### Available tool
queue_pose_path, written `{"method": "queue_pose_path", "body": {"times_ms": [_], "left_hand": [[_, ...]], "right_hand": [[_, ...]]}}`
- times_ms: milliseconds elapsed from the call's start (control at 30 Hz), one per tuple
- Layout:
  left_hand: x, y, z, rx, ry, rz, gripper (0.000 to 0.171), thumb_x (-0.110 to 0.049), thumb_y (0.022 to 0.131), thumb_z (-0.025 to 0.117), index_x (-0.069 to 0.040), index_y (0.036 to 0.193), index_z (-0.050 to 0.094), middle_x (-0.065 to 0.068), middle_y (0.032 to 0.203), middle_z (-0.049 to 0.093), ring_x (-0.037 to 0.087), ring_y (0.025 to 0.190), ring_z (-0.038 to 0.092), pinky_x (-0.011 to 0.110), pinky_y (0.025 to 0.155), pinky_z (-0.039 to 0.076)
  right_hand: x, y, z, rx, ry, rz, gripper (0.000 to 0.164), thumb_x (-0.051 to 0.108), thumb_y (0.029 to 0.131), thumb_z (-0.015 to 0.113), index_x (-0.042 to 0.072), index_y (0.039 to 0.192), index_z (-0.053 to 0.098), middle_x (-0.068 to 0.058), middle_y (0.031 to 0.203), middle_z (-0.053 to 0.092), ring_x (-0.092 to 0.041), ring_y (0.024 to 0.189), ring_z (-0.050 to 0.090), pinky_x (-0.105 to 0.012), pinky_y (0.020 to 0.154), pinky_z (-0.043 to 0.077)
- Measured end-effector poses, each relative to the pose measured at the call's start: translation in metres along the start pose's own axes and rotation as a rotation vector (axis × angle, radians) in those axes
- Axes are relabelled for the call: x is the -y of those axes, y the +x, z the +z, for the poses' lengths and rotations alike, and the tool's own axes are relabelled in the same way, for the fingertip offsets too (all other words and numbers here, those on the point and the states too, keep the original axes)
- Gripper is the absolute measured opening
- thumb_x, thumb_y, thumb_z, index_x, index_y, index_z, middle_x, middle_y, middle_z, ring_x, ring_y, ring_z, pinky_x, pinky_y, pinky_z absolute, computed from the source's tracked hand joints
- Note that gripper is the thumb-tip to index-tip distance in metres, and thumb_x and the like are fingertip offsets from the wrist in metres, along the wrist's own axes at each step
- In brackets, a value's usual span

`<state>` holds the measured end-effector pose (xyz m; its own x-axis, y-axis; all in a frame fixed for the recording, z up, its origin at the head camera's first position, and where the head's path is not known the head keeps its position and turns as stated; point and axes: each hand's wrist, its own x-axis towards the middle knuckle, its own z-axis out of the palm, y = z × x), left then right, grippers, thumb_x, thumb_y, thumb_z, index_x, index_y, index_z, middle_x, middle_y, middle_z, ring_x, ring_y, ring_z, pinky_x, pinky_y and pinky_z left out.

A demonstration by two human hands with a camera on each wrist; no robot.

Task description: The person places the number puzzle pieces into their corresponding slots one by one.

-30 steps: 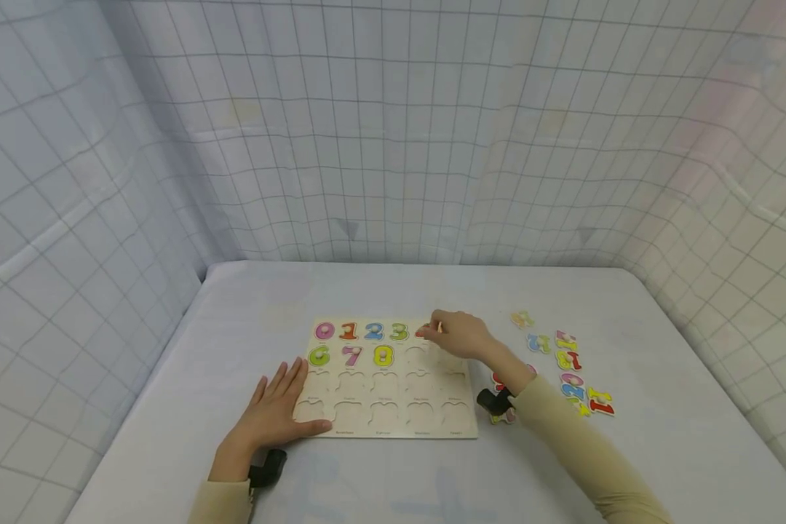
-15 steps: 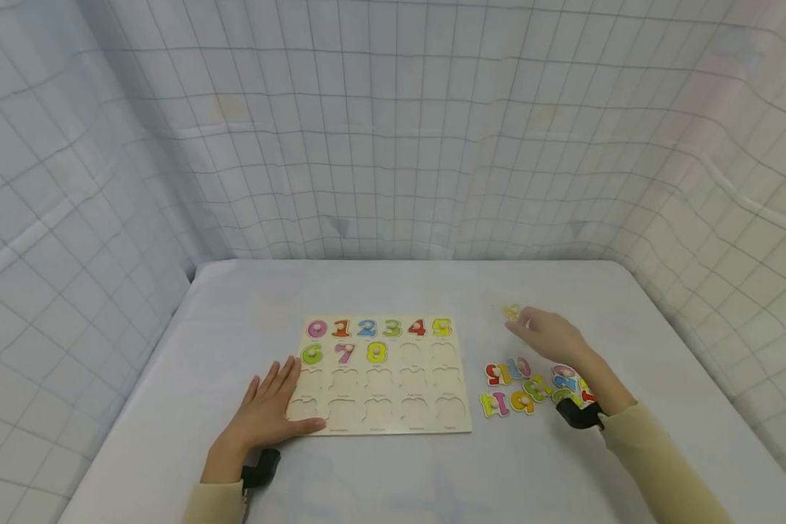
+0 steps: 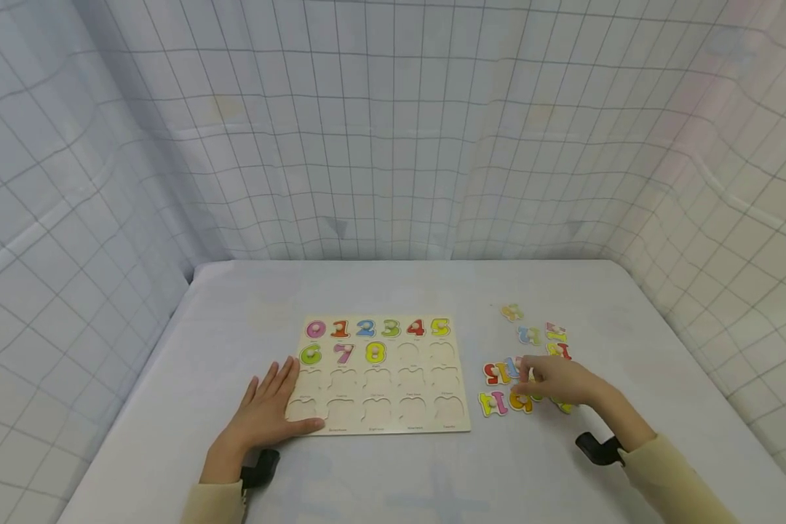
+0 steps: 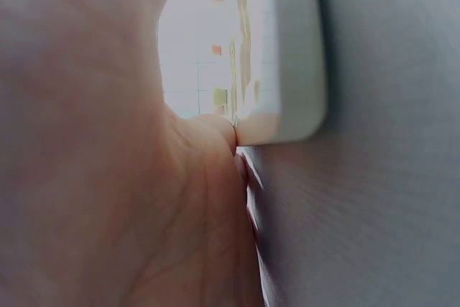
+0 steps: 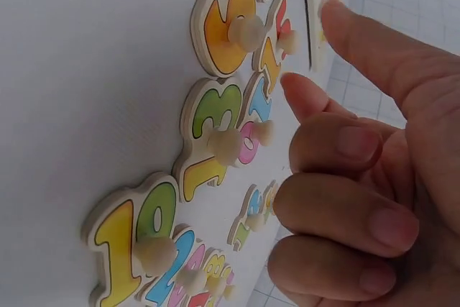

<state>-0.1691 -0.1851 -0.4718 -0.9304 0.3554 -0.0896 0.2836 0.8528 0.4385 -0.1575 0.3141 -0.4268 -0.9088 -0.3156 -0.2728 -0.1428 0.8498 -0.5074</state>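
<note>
My left hand lies with straight, spread fingers on the left edge of a wooden number puzzle board, its thumb over the lower left corner. Numbers 0 to 8 sit in the top rows of the board; the other recesses are bare. The board's pale edge shows in the left wrist view. Low over the loose knobbed number pieces, my right hand has thumb and index finger apart, with nothing between them. Nearest to them is an orange 9 piece. The other right-hand fingers bend inward.
A 13 piece and a yellow-and-green number piece lie under the right hand. Farther back are a blue-and-green piece and a pale piece. A gridded white curtain surrounds the white table.
My right hand left the board, where the 5 now sits, passed over the far pieces, then came nearer to the orange 9 piece. The left hand stayed on the board.
</note>
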Motion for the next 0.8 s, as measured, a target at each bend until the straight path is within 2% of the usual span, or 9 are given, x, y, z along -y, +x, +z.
{"method": "queue_pose_path", "body": {"times_ms": [133,233,333,533,800], "left_hand": [[0.000,0.000,0.000,0.001,-0.010,-0.001,0.116,-0.069,0.072,0.065,0.002,0.150,0.016,0.020,0.155,0.013,0.039,0.141,0.005,0.059,0.108,-0.002],[0.001,0.001,0.001,0.000,-0.007,-0.003,0.116,-0.069,0.072,0.064,0.002,0.150,0.016,0.020,0.155,0.013,0.039,0.141,0.004,0.059,0.108,-0.002],[0.001,0.001,0.002,0.000,-0.001,-0.005,0.117,-0.070,0.072,0.064,0.002,0.150,0.016,0.019,0.155,0.013,0.039,0.141,0.004,0.058,0.108,-0.002],[0.001,0.001,0.002,0.000,-0.001,-0.006,0.117,-0.070,0.072,0.064,0.002,0.150,0.016,0.019,0.155,0.014,0.039,0.141,0.005,0.059,0.108,-0.002],[0.000,0.000,0.002,-0.006,0.000,-0.007,0.117,-0.071,0.072,0.063,0.002,0.150,0.016,0.019,0.155,0.014,0.038,0.141,0.005,0.058,0.108,-0.002]], "right_hand": [[0.002,-0.002,0.004,0.082,0.003,0.005,0.026,0.041,0.082,0.073,0.021,0.085,0.056,0.003,0.063,0.047,-0.011,0.052,0.043,-0.025,0.046,0.032],[0.005,-0.002,0.007,0.110,-0.015,0.007,0.023,0.034,0.082,0.074,0.021,0.085,0.056,0.002,0.064,0.047,-0.013,0.052,0.044,-0.026,0.045,0.033],[0.008,-0.002,0.009,0.105,-0.069,-0.003,0.020,0.030,0.083,0.074,0.022,0.083,0.055,0.004,0.064,0.047,-0.012,0.054,0.044,-0.027,0.048,0.033],[0.010,-0.002,0.010,0.103,-0.185,-0.076,0.018,0.026,0.086,0.070,0.023,0.082,0.053,0.008,0.062,0.043,-0.009,0.054,0.041,-0.025,0.050,0.030],[0.012,0.001,-0.001,0.079,-0.157,-0.104,0.018,0.030,0.091,0.065,0.022,0.084,0.050,0.009,0.061,0.042,-0.007,0.052,0.040,-0.023,0.048,0.028]]}}
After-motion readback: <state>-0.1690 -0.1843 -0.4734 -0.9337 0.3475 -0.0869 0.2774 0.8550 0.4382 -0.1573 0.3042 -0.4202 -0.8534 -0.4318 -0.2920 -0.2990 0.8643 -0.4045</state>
